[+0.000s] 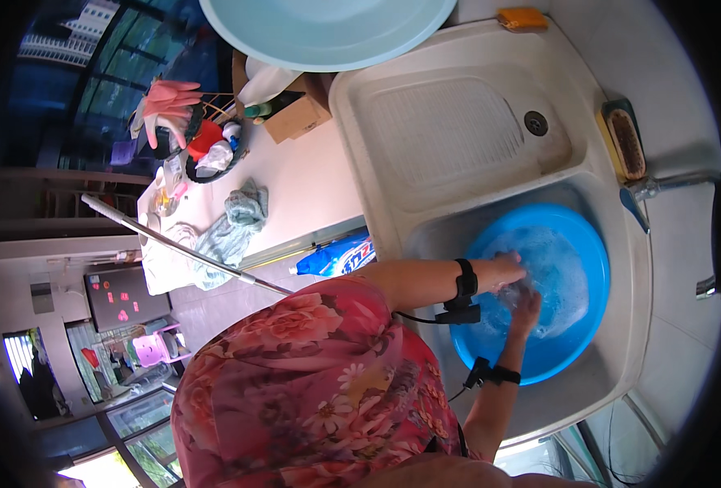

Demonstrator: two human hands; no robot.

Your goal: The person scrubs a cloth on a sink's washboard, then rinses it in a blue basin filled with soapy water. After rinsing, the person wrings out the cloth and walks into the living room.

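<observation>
Inside the sink bowl before me stands a bright blue plastic basin (603, 268) with cloudy, sudsy water (565, 293). My left hand (507, 269) reaches in from the upper side of the picture, fingers bent, at the water's surface. Close against it is my right hand (526, 310), wet and curled inward. Between them shows a small greyish, wet patch; whether it is an object or only foam and water, I cannot tell. Black straps with small cabled devices circle my left wrist (465, 283) and right forearm (506, 375).
The ribbed sink bowl (440, 128) with a drain (536, 123) adjoins. A pale blue basin (330, 43) overhangs its far end. A scrubbing brush (626, 143) lies near the tap (678, 182). The counter (311, 165) bears a crumpled cloth (238, 213); a metal pole (183, 247) leans nearby.
</observation>
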